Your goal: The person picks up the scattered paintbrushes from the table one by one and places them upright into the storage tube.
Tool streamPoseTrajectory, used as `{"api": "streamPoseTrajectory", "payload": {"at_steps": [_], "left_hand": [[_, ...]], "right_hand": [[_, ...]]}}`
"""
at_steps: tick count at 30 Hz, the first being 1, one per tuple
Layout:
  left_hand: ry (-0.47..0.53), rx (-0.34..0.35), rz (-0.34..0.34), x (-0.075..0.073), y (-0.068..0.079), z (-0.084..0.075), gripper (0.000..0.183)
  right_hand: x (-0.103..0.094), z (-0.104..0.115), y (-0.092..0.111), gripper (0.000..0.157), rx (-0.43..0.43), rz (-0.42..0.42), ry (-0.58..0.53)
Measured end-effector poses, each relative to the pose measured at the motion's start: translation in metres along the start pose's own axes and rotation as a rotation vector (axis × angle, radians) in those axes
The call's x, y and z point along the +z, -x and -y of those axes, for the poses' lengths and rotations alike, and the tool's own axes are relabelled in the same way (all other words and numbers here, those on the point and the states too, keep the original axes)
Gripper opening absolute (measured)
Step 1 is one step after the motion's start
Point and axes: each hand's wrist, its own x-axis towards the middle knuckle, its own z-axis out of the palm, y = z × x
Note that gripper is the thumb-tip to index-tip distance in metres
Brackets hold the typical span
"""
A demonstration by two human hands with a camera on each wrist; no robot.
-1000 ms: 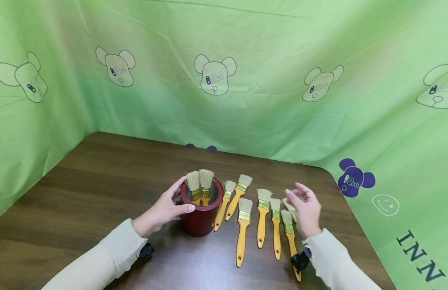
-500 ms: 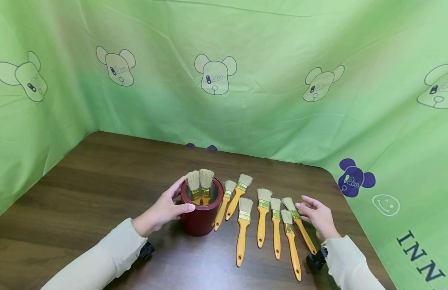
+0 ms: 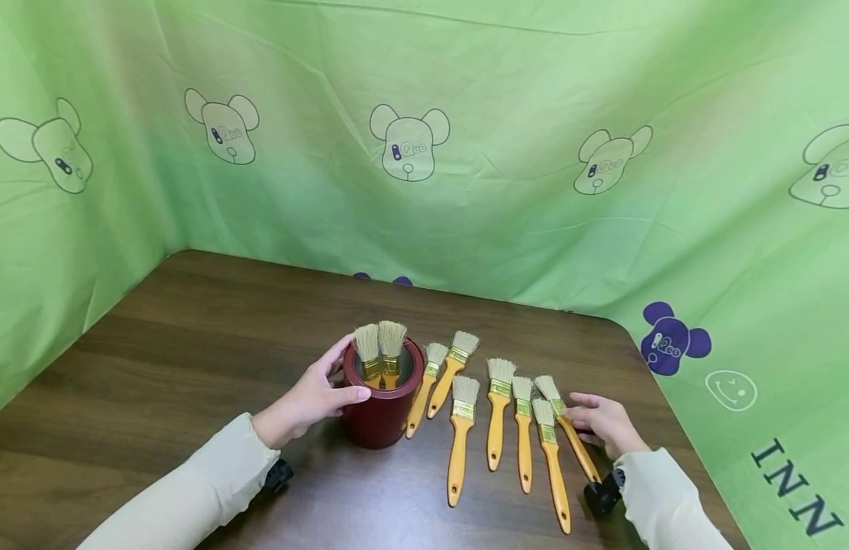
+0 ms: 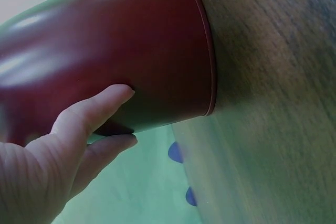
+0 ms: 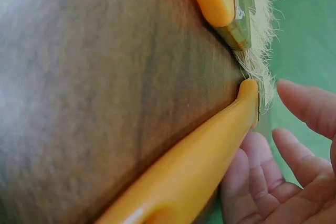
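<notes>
My left hand (image 3: 314,401) holds a dark red round can (image 3: 375,422), thumb at the front of its rim and fingers round its left side. In the left wrist view the fingers (image 4: 100,109) lie along the can's smooth wall. Two paintbrushes (image 3: 392,338) stand in it, bristles up. Over on the right, my right hand (image 3: 606,422) is at the rightmost paintbrush (image 3: 579,451), which lies on the table with a yellow handle and pale bristles. In the right wrist view its thumb and fingers are spread apart beside that brush's handle (image 5: 184,169).
Several more paintbrushes lie between the can and my right hand, such as a wide one (image 3: 457,458) in front and another (image 3: 559,489) beside the rightmost. Two (image 3: 447,382) lie close to the can. A green printed cloth (image 3: 493,252) hangs around the brown table (image 3: 211,344).
My right hand has moved right and toward me, from above the rightmost paintbrush to its right side, uncovering it. The left hand and the can have stayed put.
</notes>
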Motion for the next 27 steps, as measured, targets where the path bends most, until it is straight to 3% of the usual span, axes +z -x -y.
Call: {"api": "streamPoseTrajectory", "payload": {"at_steps": [12,27], "left_hand": [[0.002,0.001,-0.001,0.000,-0.001,0.001,0.088],[0.018,0.004,0.005,0.000,0.000,-0.001,0.089]], "right_hand": [[0.009,0.004,-0.004,0.066,0.028,0.013,0.156],[0.017,0.008,-0.003,0.057,-0.029,-0.014,0.322]]}}
